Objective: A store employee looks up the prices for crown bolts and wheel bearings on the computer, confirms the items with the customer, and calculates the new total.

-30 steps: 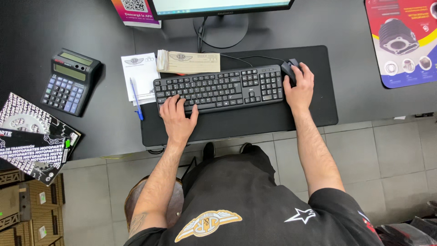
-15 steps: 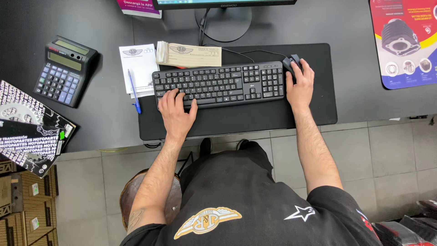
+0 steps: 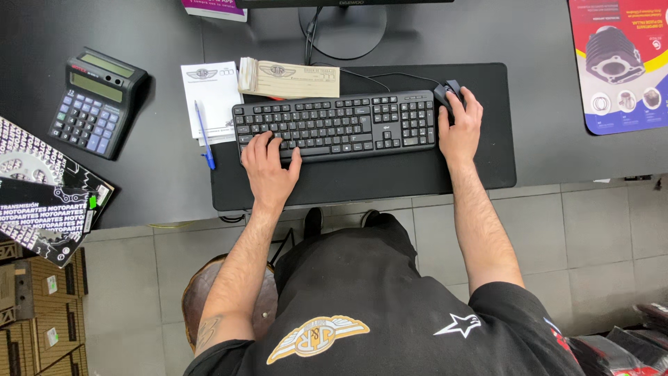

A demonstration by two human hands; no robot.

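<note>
Fingers of left hand spread flat on keyboard, gripping nothing; right hand cups mouse. Best kept: wrists low, light keystrokes.

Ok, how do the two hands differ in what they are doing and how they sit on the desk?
The left hand lies on the black keyboard, fingers spread over the keys at its left end; the right hand is off the keyboard, cupped over the black mouse beside its right end. The left hand sits nearer the desk edge, the right hand farther in. Both are bare, palm down, over the black desk mat.
</note>
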